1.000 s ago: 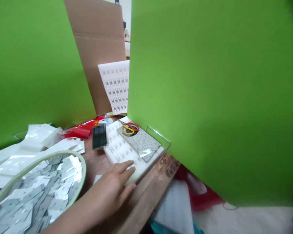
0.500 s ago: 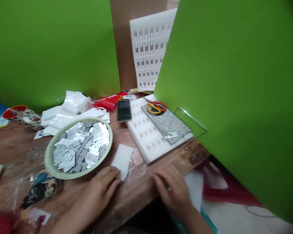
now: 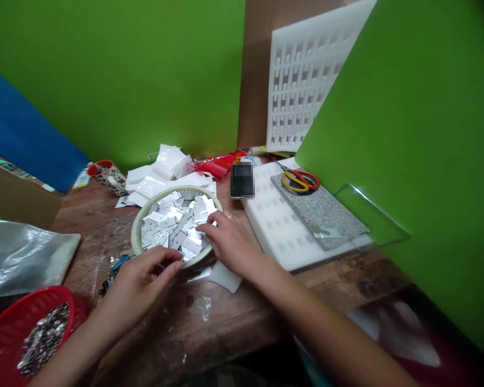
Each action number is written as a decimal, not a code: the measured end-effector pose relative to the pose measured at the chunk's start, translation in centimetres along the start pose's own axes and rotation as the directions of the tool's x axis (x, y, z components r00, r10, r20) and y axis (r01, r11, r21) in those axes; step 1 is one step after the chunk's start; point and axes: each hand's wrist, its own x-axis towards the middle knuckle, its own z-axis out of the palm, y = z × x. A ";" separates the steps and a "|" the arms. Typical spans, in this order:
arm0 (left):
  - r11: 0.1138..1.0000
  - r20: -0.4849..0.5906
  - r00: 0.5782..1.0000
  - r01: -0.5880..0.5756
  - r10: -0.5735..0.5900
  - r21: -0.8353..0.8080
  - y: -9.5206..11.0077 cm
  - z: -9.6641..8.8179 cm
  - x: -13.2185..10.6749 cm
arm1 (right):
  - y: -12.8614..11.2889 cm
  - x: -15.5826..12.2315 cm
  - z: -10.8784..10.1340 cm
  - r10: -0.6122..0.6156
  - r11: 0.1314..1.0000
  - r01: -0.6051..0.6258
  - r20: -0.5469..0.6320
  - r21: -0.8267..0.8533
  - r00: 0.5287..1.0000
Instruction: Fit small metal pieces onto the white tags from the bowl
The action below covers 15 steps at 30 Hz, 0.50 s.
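A pale round bowl holds a heap of flat metal plates, some with small holes. My right hand reaches over the bowl's right rim, its thumb and forefinger apart just above the plates. At the bowl's front rim is my left hand, fingers bent, with a gap between thumb and forefinger and nothing visible in it. Under my right wrist lies a white foam piece. Beside it, a thin shiny strip rests on the wooden table.
A red basket with small shiny parts stands at front left. Scissors lie on a speckled slab over a white foam tray. A mug, white scraps and green panels surround the back.
My right hand has moved left from the table edge to over the bowl. My left hand has shifted off the foam piece to the bowl's front rim. The view has turned left.
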 end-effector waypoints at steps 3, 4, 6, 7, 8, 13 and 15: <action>0.964 -0.092 0.995 0.000 0.025 0.266 -1.4 -2.8 1.7 | 0.6 2.1 -0.1 0.010 0.998 -0.007 0.046 -0.070 0.999; 0.948 -0.127 0.992 0.042 -0.002 0.314 -1.9 -3.5 2.0 | 0.8 2.3 -0.1 0.046 0.996 -0.043 0.039 -0.080 0.998; 0.933 -0.195 0.979 0.124 -0.059 0.339 -2.9 -4.2 2.1 | 1.2 2.3 0.0 0.124 0.987 -0.120 0.024 -0.109 0.992; 0.937 -0.206 0.976 0.142 -0.077 0.320 -3.2 -4.2 2.1 | 1.4 2.3 0.2 0.148 0.981 -0.144 0.022 -0.132 0.989; 0.949 -0.202 0.976 0.137 -0.081 0.284 -3.2 -4.0 2.0 | 1.6 2.4 0.4 0.155 0.976 -0.149 0.026 -0.158 0.988; 0.999 -0.084 0.996 -0.033 0.030 -0.030 -0.6 -0.9 1.9 | 2.1 5.4 1.4 0.118 0.947 -0.107 0.018 -0.302 0.993; 0.986 -0.075 0.996 -0.062 0.051 -0.156 0.8 0.3 1.9 | 1.8 7.0 1.7 0.107 0.929 -0.096 0.011 -0.357 0.994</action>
